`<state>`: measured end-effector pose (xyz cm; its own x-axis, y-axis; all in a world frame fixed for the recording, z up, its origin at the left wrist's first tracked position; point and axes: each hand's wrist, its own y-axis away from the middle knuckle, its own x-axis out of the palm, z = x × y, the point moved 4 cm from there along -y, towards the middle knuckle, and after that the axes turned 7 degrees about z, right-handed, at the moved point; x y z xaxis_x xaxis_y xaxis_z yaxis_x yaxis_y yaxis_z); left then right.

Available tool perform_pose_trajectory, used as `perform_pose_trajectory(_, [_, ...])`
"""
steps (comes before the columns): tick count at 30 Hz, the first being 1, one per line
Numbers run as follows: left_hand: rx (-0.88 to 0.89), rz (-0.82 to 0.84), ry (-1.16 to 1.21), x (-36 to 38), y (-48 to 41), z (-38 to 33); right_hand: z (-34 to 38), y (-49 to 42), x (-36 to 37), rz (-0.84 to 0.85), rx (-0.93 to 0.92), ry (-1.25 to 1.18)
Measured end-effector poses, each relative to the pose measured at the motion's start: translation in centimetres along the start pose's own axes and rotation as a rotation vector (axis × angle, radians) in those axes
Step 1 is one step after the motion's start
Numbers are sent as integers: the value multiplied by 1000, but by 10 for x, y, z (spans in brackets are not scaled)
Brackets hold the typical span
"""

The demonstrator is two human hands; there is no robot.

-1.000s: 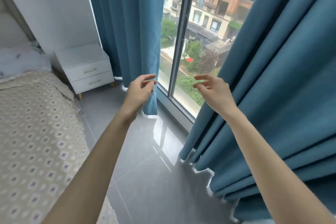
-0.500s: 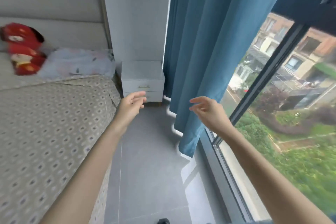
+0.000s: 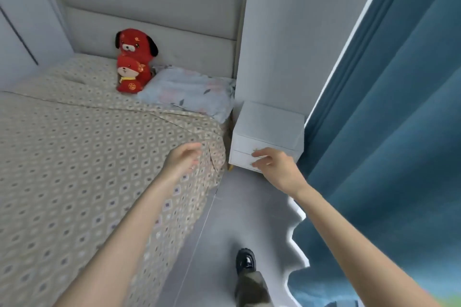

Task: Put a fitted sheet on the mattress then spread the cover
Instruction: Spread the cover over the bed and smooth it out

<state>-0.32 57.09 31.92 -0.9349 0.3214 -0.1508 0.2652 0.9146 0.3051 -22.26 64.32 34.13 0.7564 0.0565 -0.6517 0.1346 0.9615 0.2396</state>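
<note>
A: What can go wrong from here, in your opinion?

B: The left hand [image 3: 183,159] hovers over the near corner of the bed, beside the nightstand [image 3: 269,129]. If it takes the cover [image 3: 74,157] there and pulls too strongly, the whole cloth may slide to one side and wrinkle. It may also drag the pillow [image 3: 189,92], which lies close to the edge of the cloth, and tip over the two red plush toys [image 3: 133,62] next to it.

A: And the right hand [image 3: 274,167]?

B: It is in front of the nightstand drawers, so a fast move can knock it against them. The passage is also narrow. The shoe [image 3: 245,260] stands near the hem of the blue curtain [image 3: 386,132] and could step on it.

A: Do the hands hold something?

B: No. The fingers of both are loosely bent and empty. Whether the left one touches the cloth, I cannot tell.

A: How does the cover look?

B: It is beige with small diamonds, and it looks thin and soft. It lies mostly flat on the bed and hangs down the near side. One edge runs slanted below the pillow, and the same pattern continues behind it. I judge that part is the fitted sheet [image 3: 82,75]. At the corner there is a loose fold.
</note>
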Motion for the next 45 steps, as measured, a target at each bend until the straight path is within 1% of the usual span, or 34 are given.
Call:
perform_pose_trajectory(6, [-154, -188, 56, -29, -132, -4, -6, -180, -13, 170, -63, 32])
perform_pose_trajectory(12, [-293, -345, 134, -58, -218, -8, 23, -325, -14, 338, -104, 133])
perform_pose_trajectory(16, [-314, -405, 170, -73, -266, -3, 38, -405, 3, 455, -140, 249])
perform_pose_trajectory(18, [-336, -441, 201, -84, -295, 5, 41, -448, 14, 508, -141, 268])
perform_pose_trajectory(21, [-373, -486, 276, -100, -343, 16, 42, -514, 32, 546, -174, 318])
perform_pose_trajectory(26, [-426, -536, 411, -124, -422, 20, 43, -608, 50, 659, -157, 413])
perform_pose_trajectory(29, [-454, -579, 466, -129, -450, 22, 48, -648, 53, 688, -159, 464])
perform_pose_trajectory(33, [-509, -658, 543, -127, -477, 37, 55, -695, 74, 752, -208, 541])
perform_pose_trajectory(39, [-598, -770, 691, -109, -512, 74, 57, -742, 119, 967, -278, 645])
perform_pose_trajectory(42, [-625, -864, 748, -97, -531, 98, 48, -767, 143, 1023, -317, 695])
perform_pose_trajectory(45, [-661, -901, 786, -80, -549, 121, 30, -789, 162, 1047, -320, 710])
